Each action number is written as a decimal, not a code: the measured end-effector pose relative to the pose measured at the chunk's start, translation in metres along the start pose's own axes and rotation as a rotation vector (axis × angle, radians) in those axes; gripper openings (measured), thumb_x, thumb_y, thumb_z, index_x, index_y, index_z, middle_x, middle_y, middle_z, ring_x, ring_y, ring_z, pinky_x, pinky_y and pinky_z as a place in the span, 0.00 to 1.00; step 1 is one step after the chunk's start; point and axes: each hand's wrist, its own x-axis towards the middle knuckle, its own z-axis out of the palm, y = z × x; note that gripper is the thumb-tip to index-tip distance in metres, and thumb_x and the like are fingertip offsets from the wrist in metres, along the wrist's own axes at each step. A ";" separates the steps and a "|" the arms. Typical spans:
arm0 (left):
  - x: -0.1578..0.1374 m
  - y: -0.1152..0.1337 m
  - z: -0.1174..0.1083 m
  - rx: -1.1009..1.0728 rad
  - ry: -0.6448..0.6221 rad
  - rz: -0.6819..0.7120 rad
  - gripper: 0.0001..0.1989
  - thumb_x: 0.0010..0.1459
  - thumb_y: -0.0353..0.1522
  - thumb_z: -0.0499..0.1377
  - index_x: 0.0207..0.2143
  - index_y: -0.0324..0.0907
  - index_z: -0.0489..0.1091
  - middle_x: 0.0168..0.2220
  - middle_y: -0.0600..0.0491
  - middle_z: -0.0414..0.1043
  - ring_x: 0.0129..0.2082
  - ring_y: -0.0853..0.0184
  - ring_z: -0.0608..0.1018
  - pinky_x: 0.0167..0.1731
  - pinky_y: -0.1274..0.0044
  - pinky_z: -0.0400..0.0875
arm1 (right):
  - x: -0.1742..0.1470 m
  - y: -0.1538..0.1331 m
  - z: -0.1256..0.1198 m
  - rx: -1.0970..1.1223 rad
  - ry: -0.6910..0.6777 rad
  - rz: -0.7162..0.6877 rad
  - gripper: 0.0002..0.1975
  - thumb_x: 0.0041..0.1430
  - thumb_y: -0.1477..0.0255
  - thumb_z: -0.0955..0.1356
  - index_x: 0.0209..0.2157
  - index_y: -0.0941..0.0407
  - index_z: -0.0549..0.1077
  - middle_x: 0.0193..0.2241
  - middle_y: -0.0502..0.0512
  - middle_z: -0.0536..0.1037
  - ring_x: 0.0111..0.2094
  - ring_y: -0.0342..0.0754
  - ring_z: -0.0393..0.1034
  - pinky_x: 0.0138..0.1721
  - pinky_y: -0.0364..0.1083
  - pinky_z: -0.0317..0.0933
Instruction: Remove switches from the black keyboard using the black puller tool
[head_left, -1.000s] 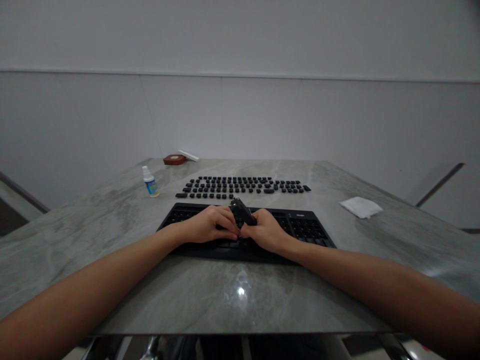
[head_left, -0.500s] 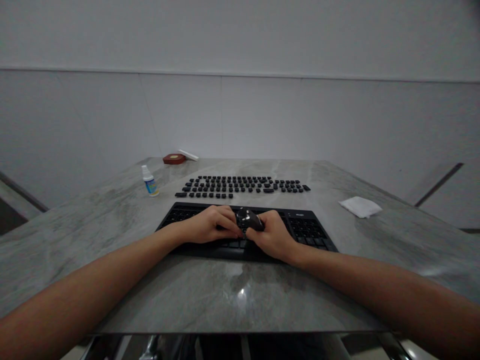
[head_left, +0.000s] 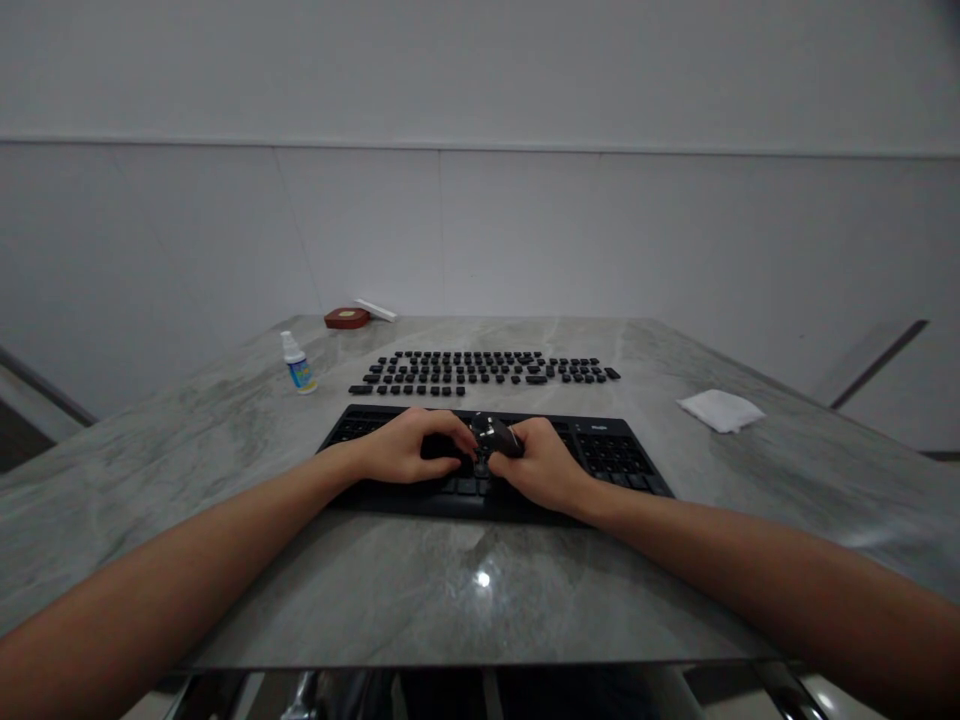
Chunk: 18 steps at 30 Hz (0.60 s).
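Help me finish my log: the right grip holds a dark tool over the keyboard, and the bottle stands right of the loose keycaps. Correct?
Not quite: the head view shows the bottle left of the loose keycaps; the right grip does hold the dark tool.

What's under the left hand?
The black keyboard: it shows beyond the left hand and on the near side. The part directly beneath the palm is covered, so I can't tell its state.

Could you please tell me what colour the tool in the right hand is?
The tool in the right hand is black, as the head view shows.
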 end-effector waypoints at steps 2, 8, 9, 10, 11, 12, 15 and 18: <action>-0.001 -0.001 -0.001 0.046 0.017 -0.003 0.10 0.55 0.26 0.61 0.42 0.38 0.73 0.39 0.49 0.77 0.38 0.66 0.79 0.43 0.74 0.73 | 0.000 0.001 0.000 -0.010 -0.007 -0.011 0.11 0.43 0.72 0.62 0.14 0.57 0.56 0.15 0.46 0.53 0.19 0.37 0.48 0.19 0.39 0.43; 0.000 -0.001 0.000 0.109 0.043 -0.013 0.07 0.58 0.26 0.59 0.39 0.37 0.73 0.35 0.51 0.77 0.35 0.68 0.78 0.41 0.76 0.72 | -0.001 0.000 0.000 -0.034 -0.005 -0.016 0.12 0.43 0.73 0.62 0.13 0.57 0.54 0.15 0.45 0.51 0.19 0.37 0.47 0.19 0.39 0.42; 0.001 -0.001 0.000 0.113 0.044 -0.016 0.06 0.58 0.26 0.59 0.39 0.37 0.73 0.35 0.51 0.76 0.35 0.68 0.77 0.40 0.76 0.72 | -0.001 0.000 0.000 -0.036 -0.004 -0.017 0.12 0.43 0.73 0.62 0.13 0.57 0.54 0.15 0.45 0.51 0.19 0.37 0.47 0.19 0.39 0.42; 0.001 -0.001 0.000 0.115 0.044 -0.016 0.06 0.58 0.27 0.58 0.39 0.37 0.73 0.35 0.50 0.76 0.34 0.68 0.77 0.40 0.76 0.72 | -0.001 0.000 0.000 -0.039 -0.002 -0.017 0.12 0.43 0.73 0.62 0.13 0.57 0.54 0.15 0.45 0.51 0.19 0.37 0.47 0.19 0.39 0.42; 0.001 0.000 0.000 0.115 0.043 -0.014 0.06 0.58 0.27 0.59 0.39 0.37 0.73 0.35 0.50 0.76 0.34 0.68 0.77 0.39 0.77 0.72 | 0.000 0.000 0.000 -0.042 0.001 -0.014 0.12 0.42 0.73 0.62 0.13 0.57 0.54 0.15 0.45 0.51 0.19 0.37 0.47 0.19 0.39 0.42; 0.000 0.000 0.000 0.114 0.041 -0.008 0.06 0.58 0.27 0.59 0.39 0.37 0.73 0.35 0.50 0.76 0.34 0.68 0.77 0.39 0.77 0.71 | 0.000 0.000 0.000 -0.044 0.002 -0.011 0.12 0.43 0.73 0.62 0.13 0.57 0.54 0.15 0.45 0.51 0.19 0.37 0.47 0.19 0.39 0.42; 0.000 0.000 0.000 0.116 0.030 0.019 0.07 0.56 0.26 0.59 0.38 0.37 0.72 0.35 0.50 0.75 0.35 0.67 0.76 0.39 0.76 0.71 | 0.000 0.000 0.001 -0.060 0.010 -0.013 0.12 0.43 0.73 0.63 0.13 0.57 0.55 0.15 0.45 0.52 0.19 0.37 0.47 0.19 0.39 0.43; 0.000 0.001 0.000 0.129 0.020 0.023 0.07 0.55 0.27 0.60 0.38 0.37 0.72 0.35 0.50 0.74 0.35 0.66 0.76 0.39 0.76 0.71 | 0.000 0.000 0.001 -0.072 0.014 -0.022 0.12 0.43 0.73 0.63 0.13 0.57 0.56 0.15 0.46 0.52 0.19 0.38 0.48 0.20 0.39 0.43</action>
